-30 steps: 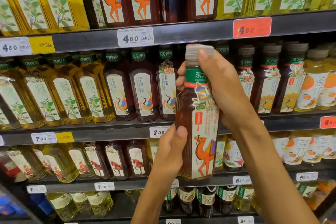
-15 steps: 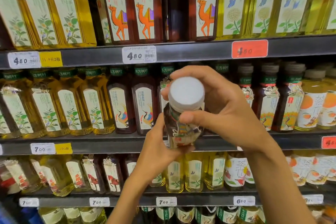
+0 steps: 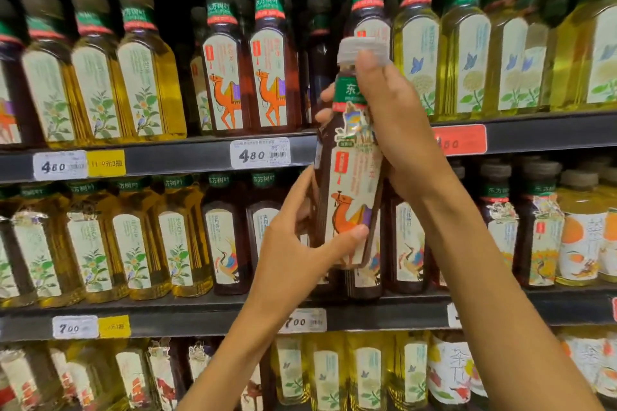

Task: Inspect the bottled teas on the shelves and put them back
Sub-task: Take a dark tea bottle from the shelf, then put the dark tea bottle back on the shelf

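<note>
Right hand (image 3: 397, 130): fingers wrapped round the neck and shoulder of the dark tea bottle (image 3: 350, 177). Thumb runs up to the grey cap (image 3: 362, 50); fingertips show past the far-left side of the neck. Clamped, no gap visible.

Left hand (image 3: 300, 243): fingers and thumb curled round the lower body. Thumb lies across the front of the label just under the camel print; other fingers go behind the bottle, mostly hidden.

Judgement: top-and-bottom hold gives control of tilt and rotation, suited to turning the label toward the eyes for inspection, and steady enough for lifting it back up.

Bottle position: in the air, near side of the shelving, in front of the upper shelf edge (image 3: 187, 157) and overlapping the middle row. Touches no shelf.

Orientation: long axis close to vertical, top leaning slightly right. Cap up, base down. Camel label faces the camera.

Surroundings: two camel-label bottles (image 3: 247, 77) of the same print stand on the upper shelf, just left of the held bottle; dark space beside them, between them and the yellow butterfly-label bottles (image 3: 417, 63) at right. Judgement: that slot is the likely return place. White price tag (image 3: 260, 153) below it, orange tag (image 3: 464, 140) to the right, partly hidden by the right wrist.
</note>
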